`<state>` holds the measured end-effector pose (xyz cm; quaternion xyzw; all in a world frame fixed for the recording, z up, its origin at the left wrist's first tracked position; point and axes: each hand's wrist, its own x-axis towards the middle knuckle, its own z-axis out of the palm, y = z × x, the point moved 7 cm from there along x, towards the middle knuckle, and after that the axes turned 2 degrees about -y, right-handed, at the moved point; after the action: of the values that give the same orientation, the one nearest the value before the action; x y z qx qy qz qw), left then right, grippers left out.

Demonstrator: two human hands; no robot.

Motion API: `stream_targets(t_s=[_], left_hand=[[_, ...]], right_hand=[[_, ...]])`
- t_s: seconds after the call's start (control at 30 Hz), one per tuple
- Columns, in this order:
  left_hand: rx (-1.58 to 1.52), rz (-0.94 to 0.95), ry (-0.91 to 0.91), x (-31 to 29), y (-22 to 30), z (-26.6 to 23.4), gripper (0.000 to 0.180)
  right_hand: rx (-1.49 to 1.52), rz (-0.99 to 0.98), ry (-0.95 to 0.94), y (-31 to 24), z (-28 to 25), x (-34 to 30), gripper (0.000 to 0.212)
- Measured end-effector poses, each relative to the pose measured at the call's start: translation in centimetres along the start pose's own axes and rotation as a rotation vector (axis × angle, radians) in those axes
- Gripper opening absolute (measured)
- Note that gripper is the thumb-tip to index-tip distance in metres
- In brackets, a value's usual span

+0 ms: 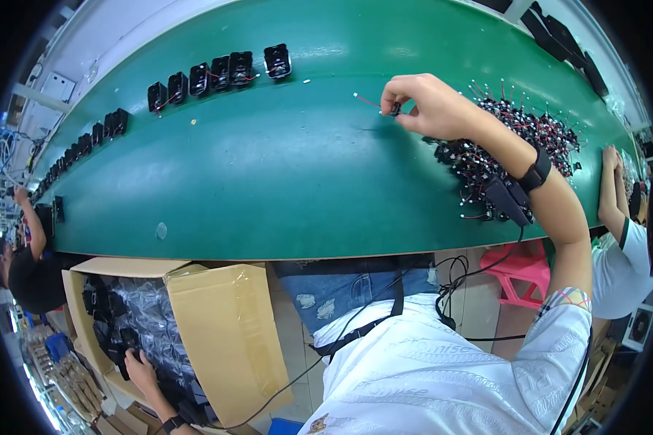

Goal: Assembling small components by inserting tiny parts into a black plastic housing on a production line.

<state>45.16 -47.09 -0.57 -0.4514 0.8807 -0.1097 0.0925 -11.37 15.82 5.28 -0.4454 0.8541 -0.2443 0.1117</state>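
My right hand is over the table, thumb and fingers pinched on a small black connector part with a thin red wire trailing left to a white plug. Beneath my right forearm spreads a heap of similar small black parts with red and black wires and white plugs. At the lower left, my left hand reaches into an open cardboard box. Its fingers are closed against a black plastic part at the box's left side; their tips are partly hidden. Clear plastic bags fill much of the box.
Black open housings stand in a row along the far side of the green table, with more farther left. A pink stool and black cables are beside me. Other people work at the left and right.
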Motion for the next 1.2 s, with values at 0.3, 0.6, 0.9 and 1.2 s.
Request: stream_targets(t_s=[0.3, 0.6, 0.9, 1.2], left_hand=[[-1.032, 0.549, 0.235, 4.1, 22.9, -20.5, 0.036], [-1.068, 1.222, -0.205, -1.6, 59.1, -20.6, 0.035], [-1.257, 1.143, -0.113, -2.4, 59.8, -22.3, 0.036], [-2.469, 0.934, -1.332, -4.8, 65.4, -20.9, 0.049]], right_hand=[[0.048, -0.011, 0.334, -3.8, 5.8, 2.8, 0.016], [0.111, -0.047, 0.664, -2.4, 6.3, 0.0, 0.012], [0.683, 0.213, 0.542, 0.4, 6.4, -0.6, 0.043], [0.155, 0.188, 0.501, -1.0, 6.4, -1.2, 0.009]])
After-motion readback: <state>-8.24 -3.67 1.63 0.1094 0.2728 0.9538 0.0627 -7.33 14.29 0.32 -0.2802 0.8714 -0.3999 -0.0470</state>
